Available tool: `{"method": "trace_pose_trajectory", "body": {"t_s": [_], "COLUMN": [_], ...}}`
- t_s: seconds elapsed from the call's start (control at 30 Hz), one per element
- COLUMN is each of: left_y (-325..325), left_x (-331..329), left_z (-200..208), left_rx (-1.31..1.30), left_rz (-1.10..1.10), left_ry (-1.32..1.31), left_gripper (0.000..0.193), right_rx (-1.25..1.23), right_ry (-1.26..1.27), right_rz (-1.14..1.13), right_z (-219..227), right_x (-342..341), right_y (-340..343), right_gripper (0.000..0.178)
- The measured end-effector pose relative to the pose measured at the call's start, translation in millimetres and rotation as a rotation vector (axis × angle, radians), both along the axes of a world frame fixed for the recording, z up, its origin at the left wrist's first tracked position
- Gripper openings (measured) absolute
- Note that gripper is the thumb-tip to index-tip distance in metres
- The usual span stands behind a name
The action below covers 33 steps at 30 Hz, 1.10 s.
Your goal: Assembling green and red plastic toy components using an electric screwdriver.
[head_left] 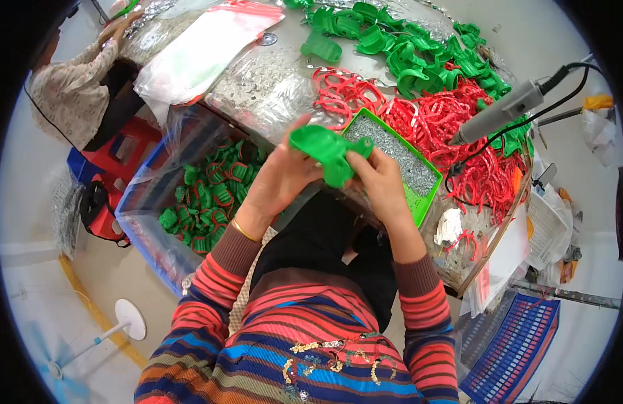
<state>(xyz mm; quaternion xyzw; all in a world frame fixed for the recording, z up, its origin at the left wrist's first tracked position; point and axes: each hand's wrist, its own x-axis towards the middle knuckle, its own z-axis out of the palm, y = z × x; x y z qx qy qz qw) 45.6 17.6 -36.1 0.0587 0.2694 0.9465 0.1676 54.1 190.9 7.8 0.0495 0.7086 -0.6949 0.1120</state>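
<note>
In front of my lap, both hands hold a curved, glossy green plastic part (317,145). My left hand (279,176) cups it from the left, with its fingers partly hidden behind the piece. On the other side my right hand (379,180) pinches its right end between thumb and fingers. Whether a small screw is also in that pinch is too small to make out. Just beyond my right hand lies a bright green tray (415,200) of small silvery metal pieces (391,143).
Red plastic pieces (453,111) and green parts (419,60) are heaped on the worktable. A corded grey electric screwdriver (503,111) hangs at right. Left, a blue crate (131,192) holds green-and-red pieces (210,195). Another person (69,101) sits at far left, near plastic bags (197,57).
</note>
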Motion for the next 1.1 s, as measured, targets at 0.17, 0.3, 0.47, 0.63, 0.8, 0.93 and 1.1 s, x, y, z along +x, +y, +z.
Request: {"method": "trace_pose_trajectory", "body": {"t_s": [0.17, 0.3, 0.47, 0.63, 0.8, 0.93, 1.1], "left_y": [-9.0, -41.4, -103.4, -130.5, -141.0, -134.5, -106.2], "left_x": [-26.3, -31.8, -20.2, 10.5, 23.3, 15.4, 10.0], "left_z": [2.5, 15.0, -9.4, -47.1, -61.9, -48.3, -29.6], "left_rx": [0.098, 0.128, 0.248, 0.21, 0.254, 0.215, 0.102], "left_rz": [-0.035, 0.289, 0.346, 0.397, 0.532, 0.455, 0.236], "left_ry": [0.258, -0.009, -0.111, -0.21, -0.249, -0.193, -0.16], "left_gripper": [0.063, 0.061, 0.051, 0.055, 0.053, 0.054, 0.051], "right_rx": [0.11, 0.135, 1.611, 1.787, 1.69, 1.299, 0.956], "right_ry": [0.136, 0.242, 0.942, 0.836, 0.796, 0.76, 0.782], "right_rz": [0.086, 0.419, 0.393, 0.461, 0.429, 0.068, 0.035], "right_z": [6.4, 9.5, -39.6, -66.7, -39.3, 7.8, 60.0], "right_x": [-30.9, -70.7, -103.3, -127.5, -133.7, -119.3, -63.9], "right_y": [-28.4, -19.4, -23.4, -30.5, -26.9, -12.4, -2.9], "right_gripper": [0.021, 0.029, 0.019, 0.017, 0.02, 0.029, 0.03]}}
